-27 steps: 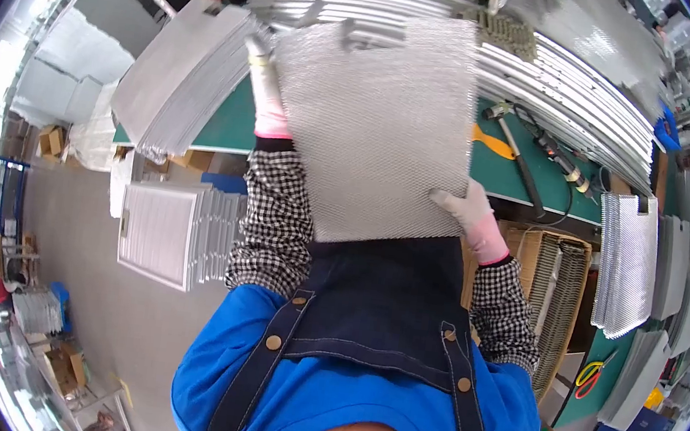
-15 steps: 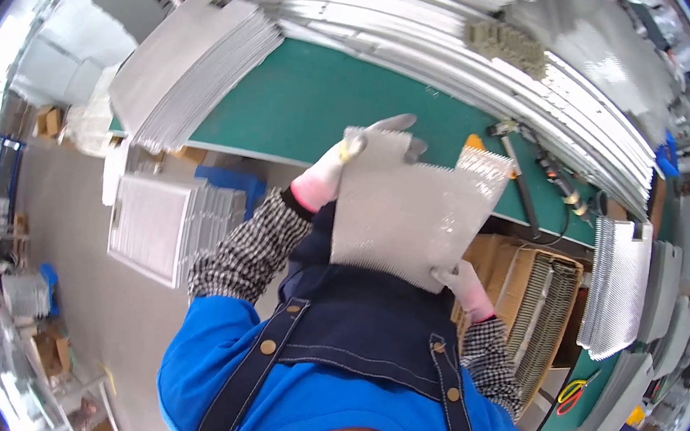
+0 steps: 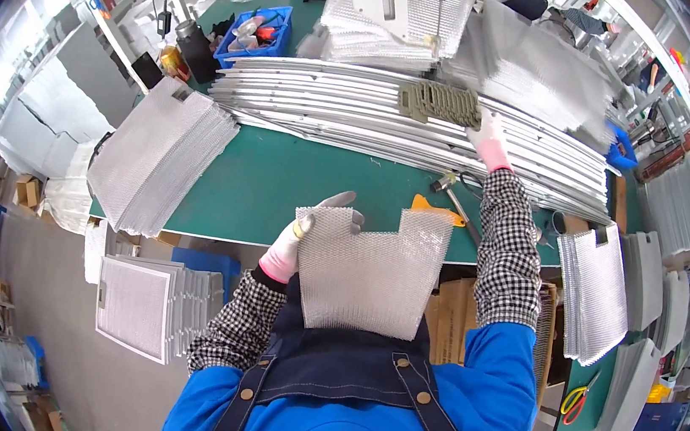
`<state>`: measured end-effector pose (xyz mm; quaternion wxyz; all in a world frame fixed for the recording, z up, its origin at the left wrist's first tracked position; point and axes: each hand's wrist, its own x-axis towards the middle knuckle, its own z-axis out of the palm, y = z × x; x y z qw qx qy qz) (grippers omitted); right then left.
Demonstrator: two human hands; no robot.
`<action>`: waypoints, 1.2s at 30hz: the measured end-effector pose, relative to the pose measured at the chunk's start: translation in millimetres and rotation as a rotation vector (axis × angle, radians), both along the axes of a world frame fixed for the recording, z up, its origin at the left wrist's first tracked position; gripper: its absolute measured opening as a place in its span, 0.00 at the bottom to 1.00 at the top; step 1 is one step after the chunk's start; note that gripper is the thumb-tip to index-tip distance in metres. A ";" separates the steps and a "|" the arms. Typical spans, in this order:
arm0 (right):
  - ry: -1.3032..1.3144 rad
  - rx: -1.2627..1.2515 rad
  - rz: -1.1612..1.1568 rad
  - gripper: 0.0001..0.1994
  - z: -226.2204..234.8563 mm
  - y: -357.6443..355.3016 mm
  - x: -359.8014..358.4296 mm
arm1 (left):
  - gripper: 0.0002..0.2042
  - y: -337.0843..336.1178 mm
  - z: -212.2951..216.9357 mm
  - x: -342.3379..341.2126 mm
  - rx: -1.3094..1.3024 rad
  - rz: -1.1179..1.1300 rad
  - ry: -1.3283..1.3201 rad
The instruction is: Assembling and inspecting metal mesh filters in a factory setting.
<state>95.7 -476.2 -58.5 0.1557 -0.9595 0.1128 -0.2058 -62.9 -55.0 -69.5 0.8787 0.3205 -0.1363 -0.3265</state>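
Observation:
My left hand (image 3: 291,239), in a pale glove with pink cuff, grips the left edge of a silvery mesh panel (image 3: 367,282). The panel has a notch in its far edge and rests its near edge against my apron. My right hand (image 3: 488,138), also gloved, reaches far over the bench with its fingers closed at the right end of a row of olive-grey slotted plates (image 3: 441,103). The plates stand packed on a pile of long white metal strips (image 3: 324,102). How many plates the fingers pinch is hidden.
Mesh panel stacks stand at the bench's left (image 3: 156,156) and right (image 3: 594,295). A hammer (image 3: 458,205) and a yellow-orange tool (image 3: 427,205) lie on the green bench (image 3: 281,178). Scissors (image 3: 575,403) are at right, cardboard boxes (image 3: 455,313) underneath. Farther back sits a blue basket (image 3: 277,27).
My right hand has let go of the panel's near right corner and reached forward to the olive-grey plates. The left hand still holds the panel. The view has tilted up, showing more background.

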 end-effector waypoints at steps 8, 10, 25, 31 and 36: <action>-0.062 0.015 -0.031 0.14 11.3 -5.8 -48.5 | 0.61 -0.7 -3.3 2.7 -0.002 0.015 0.009; -0.100 0.136 0.121 0.18 27.7 3.8 -72.4 | 0.60 -6.2 -0.1 5.9 0.002 0.019 0.013; 0.833 0.629 0.575 0.16 137.7 174.6 -156.6 | 0.59 2.1 6.1 -4.9 -0.065 -0.011 0.012; 0.962 0.430 0.781 0.13 152.9 178.6 -162.3 | 0.53 11.8 -6.9 6.2 0.075 0.066 -0.110; 0.957 0.281 0.728 0.10 148.1 182.2 -155.2 | 0.36 25.8 57.0 19.6 0.861 0.569 -0.869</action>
